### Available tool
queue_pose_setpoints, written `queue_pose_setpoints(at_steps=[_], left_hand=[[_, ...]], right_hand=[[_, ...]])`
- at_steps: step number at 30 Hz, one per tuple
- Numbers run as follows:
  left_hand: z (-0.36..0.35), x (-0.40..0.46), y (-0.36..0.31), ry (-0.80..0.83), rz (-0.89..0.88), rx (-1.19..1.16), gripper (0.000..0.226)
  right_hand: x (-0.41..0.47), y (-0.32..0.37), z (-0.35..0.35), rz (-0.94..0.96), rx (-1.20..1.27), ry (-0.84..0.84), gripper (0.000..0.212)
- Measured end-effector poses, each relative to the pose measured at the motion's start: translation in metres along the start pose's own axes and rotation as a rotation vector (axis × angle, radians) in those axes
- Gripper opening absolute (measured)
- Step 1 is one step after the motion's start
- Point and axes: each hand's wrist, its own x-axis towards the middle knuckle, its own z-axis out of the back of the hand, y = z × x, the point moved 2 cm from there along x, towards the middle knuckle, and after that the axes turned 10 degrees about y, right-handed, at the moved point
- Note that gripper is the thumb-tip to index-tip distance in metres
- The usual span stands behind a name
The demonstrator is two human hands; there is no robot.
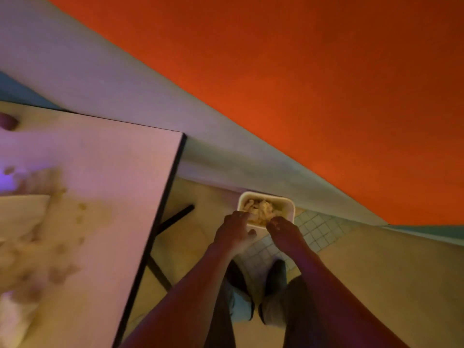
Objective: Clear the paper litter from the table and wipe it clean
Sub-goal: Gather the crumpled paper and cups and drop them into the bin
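The person is standing beside the bench (105, 172) and reaching both arms down over a small white bin (283, 204) that sits on the floor (376, 267), well off the bench's right edge. The bin is holding crumpled paper (261, 209), so this looks like the spot for dropping the litter.

The left hand (234, 231) is hanging just over the bin's near rim. Its fingers (241, 216) are curling down toward the paper, but the picture is too blurry to tell if they are pinching any. The right hand (285, 231) is next to it, also at the near rim, with its fingers (275, 222) pointing down into the bin. Pale bits seem to be sticking to them, maybe scraps, but I cannot tell if that hand is gripping anything.

Both hands are probably held close over the bin so scraps are falling inside and not on the floor.

More scraps (60, 247) are lying on the bench, far left of the bin, with something pale and flat (20, 214) beside them. So the clearing looks only partly done, and the wiping is not yet begun.
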Motion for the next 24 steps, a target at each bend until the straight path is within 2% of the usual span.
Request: queue_pose_setpoints(at_steps=[9, 15, 24], left_hand=[[0.066, -0.164, -0.03, -0.155, 0.001, -0.126, 0.056], [0.073, -0.243, -0.021, -0.326, 0.042, -0.25, 0.055], [0.083, -0.335, 0.02, -0.616, 0.137, -0.385, 0.049]], right_hand=[[-0.157, 0.085, 0.022, 0.147, -0.035, -0.018, 0.043], [-0.206, 0.131, 0.018, 0.296, -0.072, 0.048, 0.043], [-0.247, 0.214, -0.009, 0.533, -0.325, 0.112, 0.05]])
